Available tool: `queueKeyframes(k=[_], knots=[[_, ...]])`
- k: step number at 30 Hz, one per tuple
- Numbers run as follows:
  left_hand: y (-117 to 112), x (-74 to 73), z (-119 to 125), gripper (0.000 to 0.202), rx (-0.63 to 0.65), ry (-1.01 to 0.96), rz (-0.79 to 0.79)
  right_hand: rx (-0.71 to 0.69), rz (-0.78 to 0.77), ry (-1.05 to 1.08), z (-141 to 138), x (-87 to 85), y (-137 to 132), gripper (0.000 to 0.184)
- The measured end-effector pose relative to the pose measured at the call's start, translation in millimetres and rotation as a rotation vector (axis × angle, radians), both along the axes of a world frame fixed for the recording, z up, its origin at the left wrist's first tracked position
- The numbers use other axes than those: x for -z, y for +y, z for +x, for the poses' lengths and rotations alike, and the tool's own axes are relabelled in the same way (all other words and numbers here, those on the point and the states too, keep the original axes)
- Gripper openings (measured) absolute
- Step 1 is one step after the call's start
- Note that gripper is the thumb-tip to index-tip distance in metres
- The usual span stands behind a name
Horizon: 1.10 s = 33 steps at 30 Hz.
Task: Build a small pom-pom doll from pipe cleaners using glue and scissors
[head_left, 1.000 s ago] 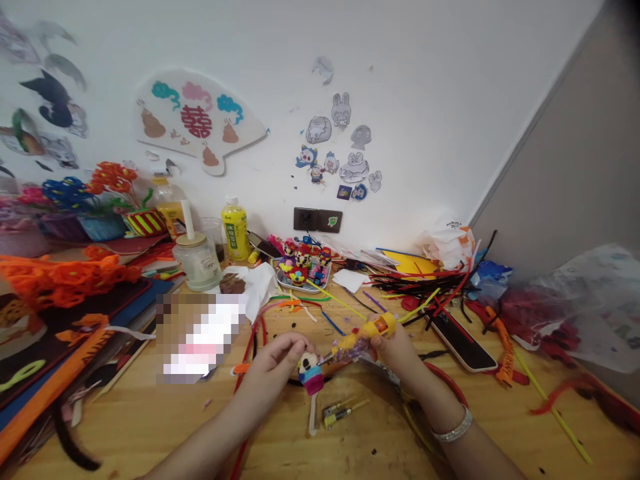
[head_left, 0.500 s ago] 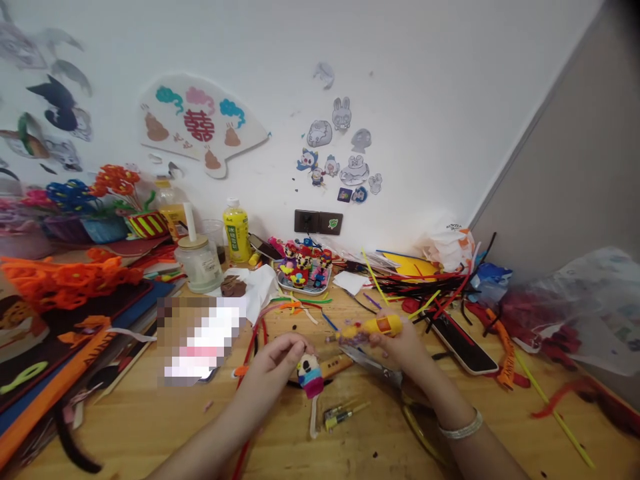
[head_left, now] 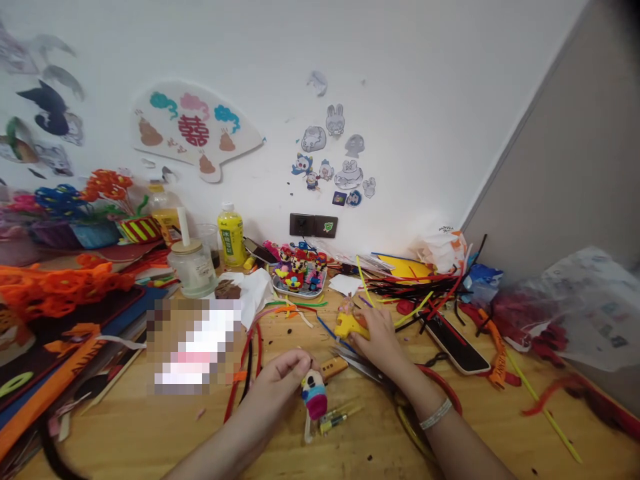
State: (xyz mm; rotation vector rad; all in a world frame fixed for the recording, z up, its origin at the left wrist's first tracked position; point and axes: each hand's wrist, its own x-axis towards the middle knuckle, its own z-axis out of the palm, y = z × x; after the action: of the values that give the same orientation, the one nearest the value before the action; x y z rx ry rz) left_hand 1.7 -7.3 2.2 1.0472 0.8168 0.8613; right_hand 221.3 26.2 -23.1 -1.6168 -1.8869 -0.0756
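Observation:
My left hand point(head_left: 280, 375) pinches a small pipe-cleaner figure point(head_left: 313, 393) with a white head and pink and blue bands, held just above the wooden desk point(head_left: 150, 433). My right hand point(head_left: 380, 333) reaches farther back over the desk, closed round a yellow tool point(head_left: 349, 325) whose tip points left. A silver bracelet point(head_left: 436, 413) circles my right wrist. Scissors point(head_left: 357, 360) lie just under my right hand. An orange utility knife point(head_left: 333, 367) lies between my two hands.
Loose pipe cleaners point(head_left: 425, 287) pile at the back right beside a phone point(head_left: 455, 343). A tray of small figures point(head_left: 299, 273), a yellow bottle point(head_left: 227, 235) and a jar point(head_left: 193, 267) stand near the wall. Orange craft pieces point(head_left: 55, 287) and books fill the left. A plastic bag point(head_left: 585, 307) sits at the right.
My right hand moved away from the figure, back and down toward the desk, with the yellow tool. My left hand lowered slightly with the figure.

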Motion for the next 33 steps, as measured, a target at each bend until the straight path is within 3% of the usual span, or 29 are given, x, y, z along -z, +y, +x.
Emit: queueKeyframes(k=[4,7,14,20,24,28,33], knots=[[-1,2.0,2,0.032,0.025,0.036,0.026,-0.338,0.087,0.157,-21,-22.6,-20,0.011],[-2,1.9,2,0.032,0.034,0.097,0.093,-0.510,0.034,0.326,-41,-32.7,-37,0.008],[-2,0.8,2,0.032,0.057,0.234,0.198,-0.514,-0.095,0.449,-58,-35.0,-47,0.012],[0,2.6,2,0.030,0.035,0.208,0.179,-0.499,-0.105,0.389,-62,-36.4,-49,0.013],[-1,-0.8,1,0.026,0.041,0.181,0.169,-0.502,-0.118,0.528,-55,-33.9,-48,0.013],[-1,-7.1,-2,0.022,-0.003,0.180,0.170,-0.573,-0.156,0.670,-43,-33.6,-42,0.016],[3,-10.0,-6,0.019,-0.024,0.210,0.259,-0.675,-0.233,0.651,-39,-36.4,-42,0.020]])
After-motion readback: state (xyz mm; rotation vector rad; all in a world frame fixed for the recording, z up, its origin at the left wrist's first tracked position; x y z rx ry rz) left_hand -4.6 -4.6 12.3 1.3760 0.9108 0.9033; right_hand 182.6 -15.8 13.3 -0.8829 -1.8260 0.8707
